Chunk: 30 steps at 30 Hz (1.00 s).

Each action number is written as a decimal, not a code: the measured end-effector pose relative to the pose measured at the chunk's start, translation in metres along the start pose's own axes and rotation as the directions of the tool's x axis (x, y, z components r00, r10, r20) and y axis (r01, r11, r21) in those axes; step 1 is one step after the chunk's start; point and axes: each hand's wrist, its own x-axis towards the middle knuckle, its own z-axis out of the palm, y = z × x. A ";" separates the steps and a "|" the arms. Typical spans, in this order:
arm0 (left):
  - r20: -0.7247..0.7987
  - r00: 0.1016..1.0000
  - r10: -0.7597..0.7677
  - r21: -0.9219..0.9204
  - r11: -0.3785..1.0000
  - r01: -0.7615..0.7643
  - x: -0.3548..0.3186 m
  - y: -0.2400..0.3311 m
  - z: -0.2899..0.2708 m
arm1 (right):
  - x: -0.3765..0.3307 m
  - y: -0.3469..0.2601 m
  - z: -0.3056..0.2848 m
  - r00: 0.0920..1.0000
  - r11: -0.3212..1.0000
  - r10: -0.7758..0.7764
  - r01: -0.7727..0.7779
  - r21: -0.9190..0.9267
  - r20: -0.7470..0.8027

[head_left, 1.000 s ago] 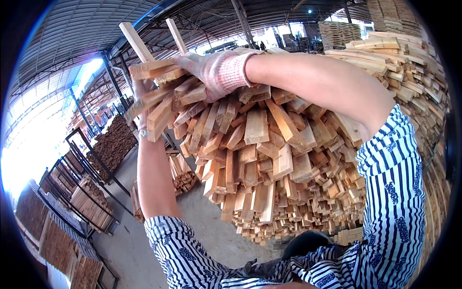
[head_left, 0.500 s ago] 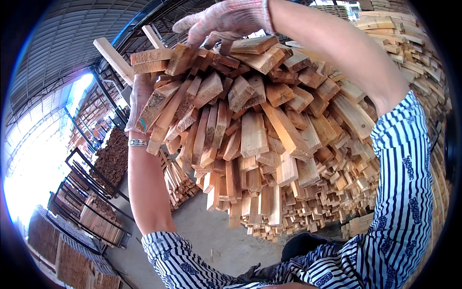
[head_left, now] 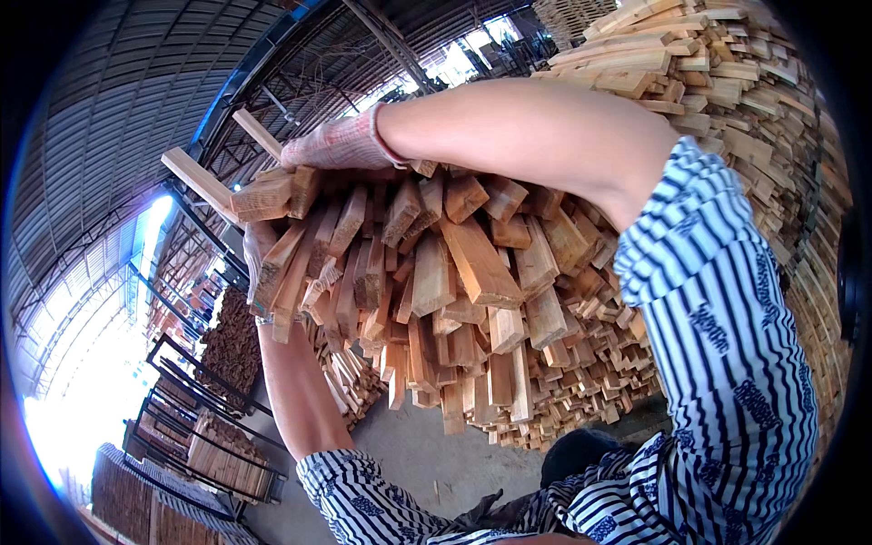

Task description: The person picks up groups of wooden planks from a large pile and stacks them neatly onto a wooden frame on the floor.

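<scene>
One big bundle of wood sticks, short sawn offcuts, too many to count, dozens at least, held up at head height between two hands. Right hand in a pink knit glove lies on top of the bundle, fingers curled down over the upper sticks, gripping them. Left hand, also gloved, presses against the bundle's left side from below, fingers mostly hidden behind the stick ends, so can't tell how far they close; a bracelet shows at that wrist. Two longer sticks poke out up-left past the rest. Both forearms bare, sleeves of a blue-and-white striped shirt pushed up. Behind the bundle, one large stack of the same offcuts fills the right side, top to floor. Concrete floor below. On the left, several metal racks loaded with darker wood, at least three visible, exact count unclear. Corrugated roof overhead.
</scene>
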 end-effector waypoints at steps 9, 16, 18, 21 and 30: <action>-0.072 0.997 -0.006 0.000 1.000 0.006 -0.054 0.021 -0.013 | -0.125 -0.023 0.017 0.890 0.851 -0.443 0.455 -0.263 0.109; -0.162 0.985 -0.054 0.098 0.993 0.071 -0.089 0.040 -0.020 | -0.082 -0.028 0.049 0.968 0.959 -0.249 0.240 -0.150 -0.043; -0.139 0.988 -0.065 0.062 0.995 0.074 -0.085 0.034 -0.016 | -0.077 -0.033 0.053 0.978 0.977 -0.210 0.210 -0.033 0.012; -0.170 0.983 -0.066 0.109 0.990 0.085 -0.096 0.050 -0.011 | -0.043 -0.019 0.064 0.885 0.885 -0.462 0.464 -0.037 0.054; -0.206 0.974 -0.097 0.115 0.986 0.123 -0.131 0.051 0.003 | -0.136 -0.039 0.102 0.963 0.967 -0.256 0.256 -0.009 -0.089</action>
